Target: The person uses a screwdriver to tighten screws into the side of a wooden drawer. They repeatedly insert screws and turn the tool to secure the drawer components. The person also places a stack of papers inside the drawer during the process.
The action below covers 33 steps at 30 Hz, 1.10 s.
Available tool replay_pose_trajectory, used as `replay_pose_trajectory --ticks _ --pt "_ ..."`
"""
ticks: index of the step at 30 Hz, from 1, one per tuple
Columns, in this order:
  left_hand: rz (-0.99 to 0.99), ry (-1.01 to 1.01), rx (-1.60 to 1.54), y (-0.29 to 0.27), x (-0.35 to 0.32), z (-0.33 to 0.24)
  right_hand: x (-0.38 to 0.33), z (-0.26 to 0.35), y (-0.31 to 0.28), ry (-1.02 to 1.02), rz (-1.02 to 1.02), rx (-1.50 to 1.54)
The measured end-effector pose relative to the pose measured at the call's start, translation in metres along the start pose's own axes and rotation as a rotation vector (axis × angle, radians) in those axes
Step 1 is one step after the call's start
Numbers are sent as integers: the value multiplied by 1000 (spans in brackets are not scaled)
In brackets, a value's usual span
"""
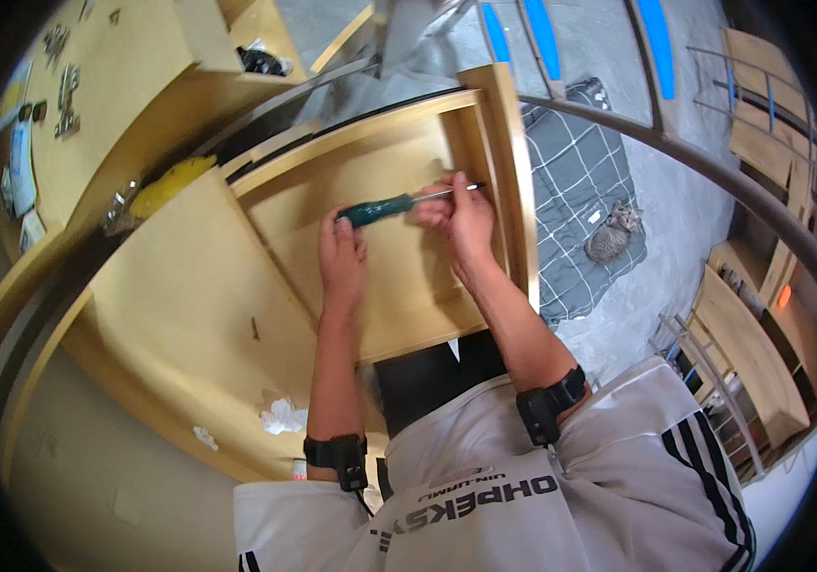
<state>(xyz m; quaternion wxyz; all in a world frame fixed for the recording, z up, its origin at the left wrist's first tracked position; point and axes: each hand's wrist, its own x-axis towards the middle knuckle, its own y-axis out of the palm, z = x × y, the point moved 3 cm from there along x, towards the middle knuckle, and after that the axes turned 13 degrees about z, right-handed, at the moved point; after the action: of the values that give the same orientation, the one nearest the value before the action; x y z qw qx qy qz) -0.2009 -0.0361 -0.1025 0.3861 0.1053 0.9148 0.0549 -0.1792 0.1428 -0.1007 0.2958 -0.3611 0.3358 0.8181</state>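
My left hand [342, 255] is wrapped round the butt end of a screwdriver [375, 208] with a dark green handle. The screwdriver lies nearly level, its metal shaft pointing right to the inner side of a light wooden drawer-like frame [520, 214]. Close to the tip, my right hand [469, 227] pinches the shaft with thumb and forefinger, its other fingers curled and slightly blurred. Whether a screw sits at the tip is too small to tell. Below both hands is the frame's pale wooden bottom panel [385, 276].
Left of the frame is a wooden board [180, 296] with a small dark piece [255, 328] on it and crumpled white tissue [283, 417] near its edge. A yellow item [172, 186] lies farther off. On the right, a metal rail [694, 162] curves past a grey mat [571, 162] with a cat [612, 235].
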Motion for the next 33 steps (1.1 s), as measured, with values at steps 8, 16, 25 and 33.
replay_pose_trajectory --ticks 8,16,25,33 --pt "11 -70 182 -15 10 11 -82 101 -35 -287 135 -269" --pt "86 -59 79 -3 7 -2 10 76 -110 -50 -116 -828" --pt "71 -43 77 -12 11 5 33 64 -102 115 -21 -358" --pt "83 -20 231 -18 13 12 28 62 -94 -100 49 -415"
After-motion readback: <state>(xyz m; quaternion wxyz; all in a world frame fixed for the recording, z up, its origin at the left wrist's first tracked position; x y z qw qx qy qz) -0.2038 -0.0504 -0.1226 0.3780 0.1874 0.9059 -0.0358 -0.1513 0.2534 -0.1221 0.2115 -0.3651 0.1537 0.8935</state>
